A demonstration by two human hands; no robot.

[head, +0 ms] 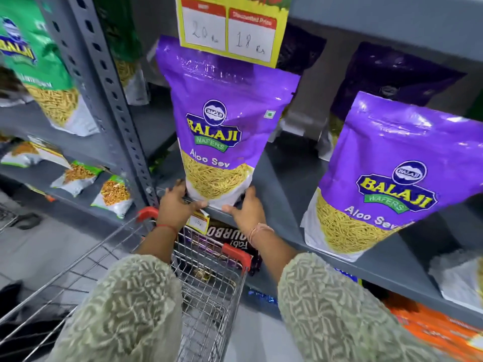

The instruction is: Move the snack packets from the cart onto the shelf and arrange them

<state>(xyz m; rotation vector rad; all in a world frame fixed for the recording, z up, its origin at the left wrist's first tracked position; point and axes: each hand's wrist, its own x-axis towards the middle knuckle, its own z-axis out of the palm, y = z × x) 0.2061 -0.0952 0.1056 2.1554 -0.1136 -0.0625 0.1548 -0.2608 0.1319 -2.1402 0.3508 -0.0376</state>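
1. Head view: we see a purple Aloo Sev packet [222, 126] standing upright at the front edge of the grey shelf [285, 178], just above frame centre, its top reaching the yellow price tag [230, 27] at 12 o'clock.
2. Our left hand [177, 202] presses the packet's lower left corner, and our right hand [248, 207] its lower right corner; each grip is spread, fingers apart, cupping the white base rather than closed around it.
3. At 3 o'clock a second purple packet [392, 176] stands on the same shelf, leaning, well apart from the first.
4. Darker purple packets [386, 74] sit behind, toward 1 o'clock.
5. At 10 o'clock a green packet [39, 64] occupies the neighbouring bay, with small packets [112, 192] on a lower shelf at 9 o'clock.
6. Below our wrists, at 6 o'clock, the wire cart [209, 278] with red corners stands against the shelving; we cannot tell what it holds.
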